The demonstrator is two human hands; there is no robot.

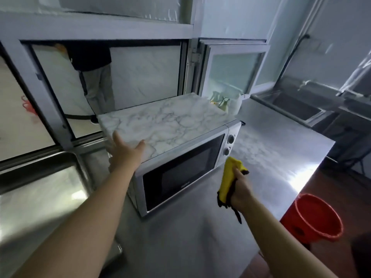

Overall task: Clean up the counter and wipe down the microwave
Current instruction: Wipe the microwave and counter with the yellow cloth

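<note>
The left hand (125,150), fingers spread, is pressing the marble slab (162,121) atop the microwave (180,169); the right hand (240,189) is gripping the yellow cloth (230,177). Pushed carelessly, the slab could slide off.

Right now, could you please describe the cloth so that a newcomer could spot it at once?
Start at the silver microwave on the steel counter. Just before its two knobs, the right hand grips a bunched cloth. It is bright yellow with dark edging, the only yellow thing among grey steel and white marble.
</note>
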